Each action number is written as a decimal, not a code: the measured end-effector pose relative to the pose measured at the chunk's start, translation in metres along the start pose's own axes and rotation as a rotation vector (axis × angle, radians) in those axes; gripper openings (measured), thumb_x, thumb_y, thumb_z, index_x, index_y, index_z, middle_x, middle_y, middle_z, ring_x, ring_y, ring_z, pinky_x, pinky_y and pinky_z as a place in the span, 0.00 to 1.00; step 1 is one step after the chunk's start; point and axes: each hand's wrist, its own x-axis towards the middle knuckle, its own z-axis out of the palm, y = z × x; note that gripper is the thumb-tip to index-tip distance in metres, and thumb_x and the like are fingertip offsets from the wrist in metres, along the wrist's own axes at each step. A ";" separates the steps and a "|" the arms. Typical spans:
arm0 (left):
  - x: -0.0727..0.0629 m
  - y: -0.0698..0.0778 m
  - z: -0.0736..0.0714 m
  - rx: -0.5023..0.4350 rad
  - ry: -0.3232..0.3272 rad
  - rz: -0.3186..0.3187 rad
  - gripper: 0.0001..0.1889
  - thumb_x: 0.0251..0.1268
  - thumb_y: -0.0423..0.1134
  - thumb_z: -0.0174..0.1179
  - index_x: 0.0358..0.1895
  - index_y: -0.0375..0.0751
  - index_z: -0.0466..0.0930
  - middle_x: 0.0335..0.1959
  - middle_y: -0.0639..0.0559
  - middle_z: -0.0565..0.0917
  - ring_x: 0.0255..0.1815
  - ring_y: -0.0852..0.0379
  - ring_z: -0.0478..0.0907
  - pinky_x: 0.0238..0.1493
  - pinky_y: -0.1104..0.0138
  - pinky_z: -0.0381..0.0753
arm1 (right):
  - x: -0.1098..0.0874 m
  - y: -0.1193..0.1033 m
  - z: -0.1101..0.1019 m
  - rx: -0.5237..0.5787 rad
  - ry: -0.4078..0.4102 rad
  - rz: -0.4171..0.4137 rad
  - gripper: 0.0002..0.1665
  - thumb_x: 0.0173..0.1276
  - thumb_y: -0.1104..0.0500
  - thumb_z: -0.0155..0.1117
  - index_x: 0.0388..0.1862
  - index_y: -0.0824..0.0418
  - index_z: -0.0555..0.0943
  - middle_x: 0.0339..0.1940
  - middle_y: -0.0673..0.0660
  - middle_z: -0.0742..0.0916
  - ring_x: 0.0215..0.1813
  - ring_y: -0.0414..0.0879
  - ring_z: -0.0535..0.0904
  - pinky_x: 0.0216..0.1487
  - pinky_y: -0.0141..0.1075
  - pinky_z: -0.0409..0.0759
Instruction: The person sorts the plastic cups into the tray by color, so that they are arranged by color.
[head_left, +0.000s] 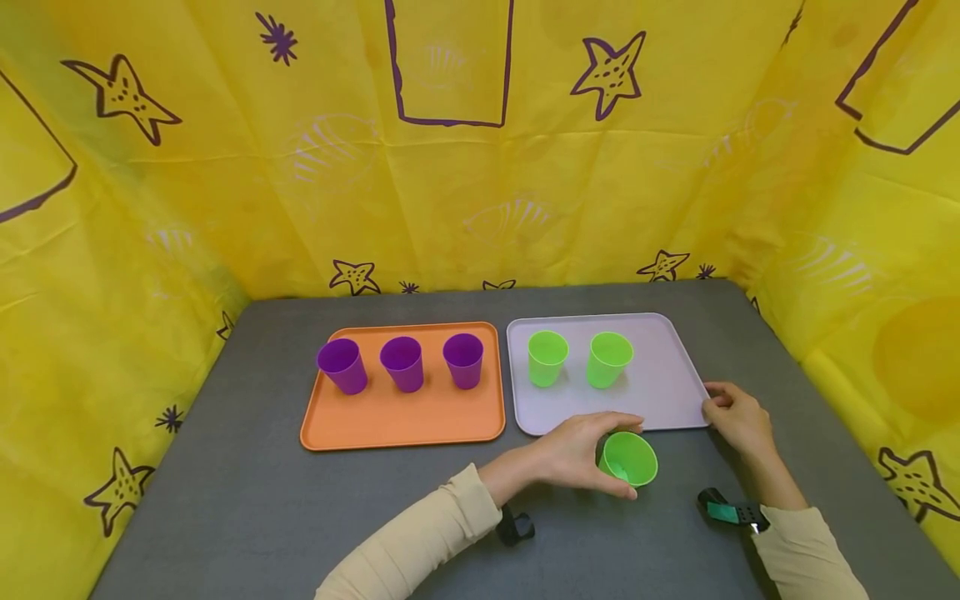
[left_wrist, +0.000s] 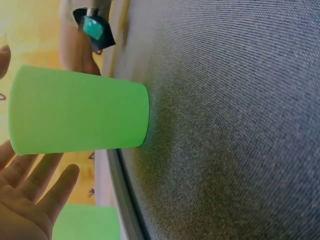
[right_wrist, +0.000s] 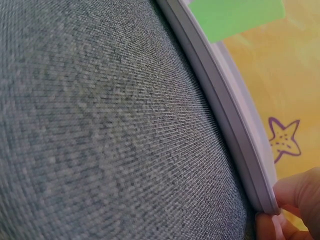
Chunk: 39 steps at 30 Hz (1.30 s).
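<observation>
A bright green cup [head_left: 630, 460] stands upright in front of the lilac tray [head_left: 667, 408]. My left hand [head_left: 581, 454] is spread around its left side, fingers behind and thumb in front. In the left wrist view the fingers [left_wrist: 55, 192] are extended beside the cup [left_wrist: 80, 112], with the thumb tip off near the rim. My right hand [head_left: 738, 421] pinches the near right corner of the lilac tray between thumb and finger, as the right wrist view shows at the tray rim [right_wrist: 225, 110]. Two more green cups [head_left: 547, 358] stand on that tray.
To the left lies an orange tray [head_left: 405, 425] with three purple cups [head_left: 402, 364] in a row along its back half. Both trays are on a dark grey table [head_left: 247, 500]. A yellow patterned cloth [head_left: 450, 192] rises behind and at both sides.
</observation>
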 end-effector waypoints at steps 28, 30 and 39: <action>0.000 -0.007 0.008 0.003 -0.001 -0.065 0.39 0.43 0.56 0.70 0.62 0.49 0.68 0.56 0.64 0.75 0.50 0.74 0.70 0.52 0.82 0.66 | 0.003 -0.002 -0.006 -0.015 -0.099 -0.014 0.22 0.58 0.63 0.53 0.51 0.71 0.74 0.29 0.62 0.84 0.21 0.40 0.75 0.22 0.32 0.69; 0.000 -0.007 0.009 0.004 0.001 -0.066 0.38 0.43 0.56 0.70 0.61 0.50 0.69 0.54 0.64 0.76 0.47 0.74 0.71 0.49 0.83 0.66 | 0.004 -0.002 -0.007 -0.019 -0.107 -0.013 0.22 0.58 0.63 0.53 0.52 0.71 0.74 0.29 0.62 0.84 0.21 0.40 0.76 0.22 0.32 0.70; 0.011 0.001 0.001 0.004 0.010 -0.067 0.37 0.43 0.55 0.70 0.60 0.49 0.69 0.50 0.63 0.78 0.43 0.71 0.72 0.41 0.87 0.66 | 0.004 -0.004 -0.009 -0.006 -0.129 0.002 0.23 0.56 0.63 0.53 0.51 0.71 0.74 0.31 0.63 0.84 0.21 0.41 0.78 0.22 0.32 0.71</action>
